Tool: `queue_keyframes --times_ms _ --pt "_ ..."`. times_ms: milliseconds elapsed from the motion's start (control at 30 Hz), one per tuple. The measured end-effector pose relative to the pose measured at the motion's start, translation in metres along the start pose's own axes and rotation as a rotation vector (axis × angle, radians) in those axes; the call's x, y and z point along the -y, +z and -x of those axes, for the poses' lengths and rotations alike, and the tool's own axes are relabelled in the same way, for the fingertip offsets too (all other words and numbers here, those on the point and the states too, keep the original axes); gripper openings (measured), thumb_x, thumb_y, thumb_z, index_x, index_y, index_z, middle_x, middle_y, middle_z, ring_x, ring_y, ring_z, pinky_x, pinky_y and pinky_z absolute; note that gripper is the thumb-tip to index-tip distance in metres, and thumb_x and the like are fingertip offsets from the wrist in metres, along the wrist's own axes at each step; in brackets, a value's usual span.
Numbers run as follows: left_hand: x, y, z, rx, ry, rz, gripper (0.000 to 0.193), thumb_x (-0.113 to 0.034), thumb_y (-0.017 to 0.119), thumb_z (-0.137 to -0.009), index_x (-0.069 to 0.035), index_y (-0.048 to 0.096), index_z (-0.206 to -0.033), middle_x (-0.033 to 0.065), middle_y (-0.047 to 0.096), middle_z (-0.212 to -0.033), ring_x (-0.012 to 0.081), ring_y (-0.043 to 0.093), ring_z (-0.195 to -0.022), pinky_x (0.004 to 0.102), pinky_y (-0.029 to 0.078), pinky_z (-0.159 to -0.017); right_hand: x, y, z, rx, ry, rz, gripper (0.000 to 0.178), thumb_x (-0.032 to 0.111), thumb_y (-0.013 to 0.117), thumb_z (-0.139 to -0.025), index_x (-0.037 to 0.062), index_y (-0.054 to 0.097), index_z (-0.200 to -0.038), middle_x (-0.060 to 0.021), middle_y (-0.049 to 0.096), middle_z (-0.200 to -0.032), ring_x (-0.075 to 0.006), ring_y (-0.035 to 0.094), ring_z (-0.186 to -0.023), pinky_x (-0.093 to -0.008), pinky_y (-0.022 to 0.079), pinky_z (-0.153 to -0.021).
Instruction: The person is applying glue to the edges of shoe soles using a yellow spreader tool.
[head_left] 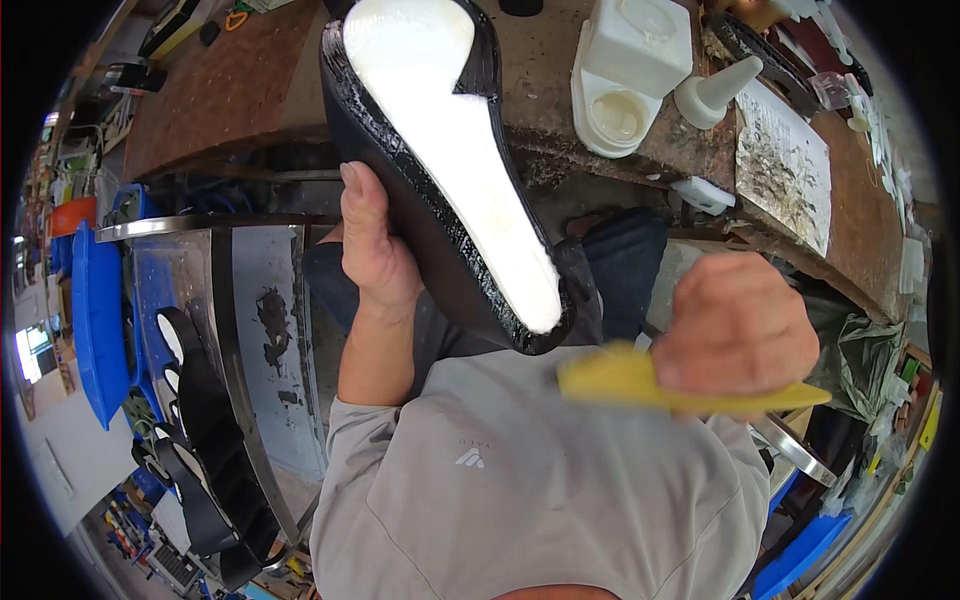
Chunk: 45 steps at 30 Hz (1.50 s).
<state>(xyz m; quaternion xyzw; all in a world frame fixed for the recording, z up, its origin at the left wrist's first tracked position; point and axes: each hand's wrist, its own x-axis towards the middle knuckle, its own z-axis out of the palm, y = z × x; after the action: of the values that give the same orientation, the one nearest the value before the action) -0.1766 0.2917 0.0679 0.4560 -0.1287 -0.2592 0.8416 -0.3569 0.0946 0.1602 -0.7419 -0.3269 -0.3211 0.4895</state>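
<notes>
My left hand [375, 240] holds a black shoe upper [420, 215] with its underside facing up. The thumb lies along its left side and the fingers are hidden behind it. A white insole [480, 170] covers the middle of the underside, and the folded black edge around it looks wet and shiny. To the right, below the shoe's narrow end, my right hand [735, 325] is closed around a flat yellow tool [610, 378]. Motion smears the hand and the tool's left end, so I cannot tell its exact kind. The tool is apart from the shoe.
A worn brown workbench [240, 95] spans the far side. On it stand a white plastic container [635, 60] with a round opening, a white cone-shaped nozzle cap [715, 92] and a stained paper sheet [785, 165]. Several black shoes [200, 430] are on a rack at left, near a blue bin [98, 325].
</notes>
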Motion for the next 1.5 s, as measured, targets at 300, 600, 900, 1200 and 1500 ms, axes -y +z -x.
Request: queue_keyframes --times_ms 300,600,900,1200,1500 --pt "-0.004 0.005 0.000 0.005 0.003 0.049 0.076 -0.059 0.027 -0.095 0.006 0.047 -0.127 0.0298 0.061 -0.095 0.0348 0.063 -0.080 0.0363 0.053 -0.066 0.008 0.011 -0.015 -0.318 0.381 0.013 0.021 0.007 0.069 -0.069 -0.0072 0.065 -0.084 -0.0155 0.061 -0.067 -0.0196 0.052 -0.050 -0.0285 0.040 -0.044" --pt "-0.004 -0.003 -0.006 0.025 0.107 -0.120 0.073 -0.057 0.025 -0.096 0.005 0.047 -0.127 0.0280 0.063 -0.095 0.0321 0.064 -0.079 0.0369 0.053 -0.067 0.008 0.025 -0.007 -0.194 0.057 -0.022 0.015 0.008 0.071 -0.071 -0.0058 0.068 -0.075 -0.0146 0.067 -0.069 -0.0211 0.060 -0.050 -0.0268 0.043 -0.041" --pt "0.004 -0.013 0.001 -0.001 0.096 -0.146 0.080 -0.064 0.026 -0.093 0.005 0.045 -0.128 0.0267 0.062 -0.095 0.0318 0.064 -0.082 0.0373 0.052 -0.069 0.014 0.027 -0.017 -0.408 0.306 -0.002 0.015 0.005 0.071 -0.069 -0.0073 0.068 -0.078 -0.0146 0.065 -0.067 -0.0210 0.059 -0.050 -0.0284 0.044 -0.043" --pt "0.007 -0.024 0.026 0.331 -0.075 -0.024 0.074 -0.054 0.056 -0.089 0.008 0.049 -0.128 0.0169 0.055 -0.129 0.0252 0.053 -0.118 0.0363 0.040 -0.100 -0.033 0.007 -0.080 -0.546 0.531 0.160 0.022 0.017 0.067 -0.084 -0.0043 0.067 -0.091 -0.0043 0.061 -0.069 -0.0064 0.052 -0.053 -0.0199 0.038 -0.046" --pt "0.001 -0.008 0.002 0.476 -0.040 0.007 0.091 -0.070 0.034 -0.087 0.003 0.031 -0.140 0.0331 0.055 -0.106 0.0361 0.058 -0.088 0.0398 0.050 -0.075 0.004 0.022 -0.021 -0.297 0.356 -0.289 0.020 0.013 0.074 -0.075 -0.0006 0.068 -0.089 -0.0059 0.064 -0.074 -0.0126 0.053 -0.048 -0.0266 0.041 -0.044"
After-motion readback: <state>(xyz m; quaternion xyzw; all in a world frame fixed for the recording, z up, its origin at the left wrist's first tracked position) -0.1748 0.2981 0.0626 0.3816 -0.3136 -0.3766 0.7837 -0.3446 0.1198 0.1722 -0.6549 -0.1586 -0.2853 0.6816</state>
